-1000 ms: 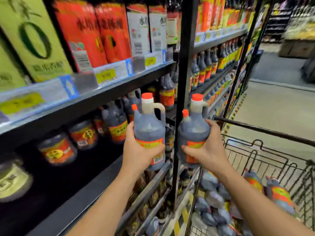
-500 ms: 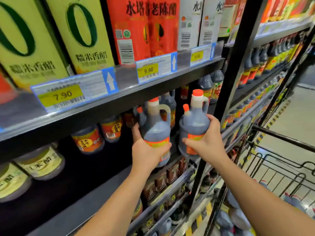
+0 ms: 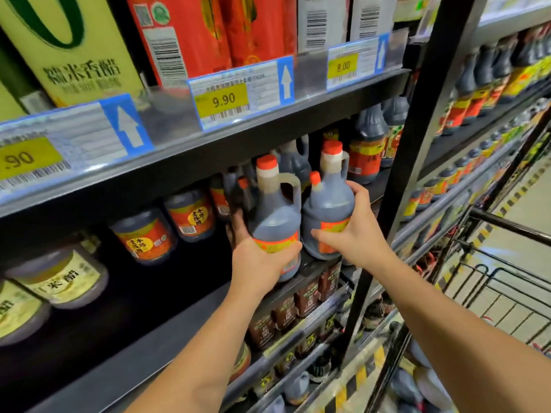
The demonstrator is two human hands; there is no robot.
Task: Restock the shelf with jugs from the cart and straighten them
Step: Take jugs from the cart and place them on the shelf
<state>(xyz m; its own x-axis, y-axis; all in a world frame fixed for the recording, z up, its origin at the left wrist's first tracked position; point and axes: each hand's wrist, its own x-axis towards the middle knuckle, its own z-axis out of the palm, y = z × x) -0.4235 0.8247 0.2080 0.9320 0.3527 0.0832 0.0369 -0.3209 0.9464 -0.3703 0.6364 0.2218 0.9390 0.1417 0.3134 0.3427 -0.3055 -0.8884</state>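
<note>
Grocery aisle, dark shelf [image 3: 167,338], wire cart [image 3: 492,281], seemingly tiled floor [image 3: 533,204]

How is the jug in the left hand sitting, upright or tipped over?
Upright: the jug has its red cap on top and its base low in the left hand, with barely any lean.

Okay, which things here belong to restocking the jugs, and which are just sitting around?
Job: left hand, left jug, right hand, right jug, shelf, cart.
Just sitting: price tag, red cartons, jars.
</note>
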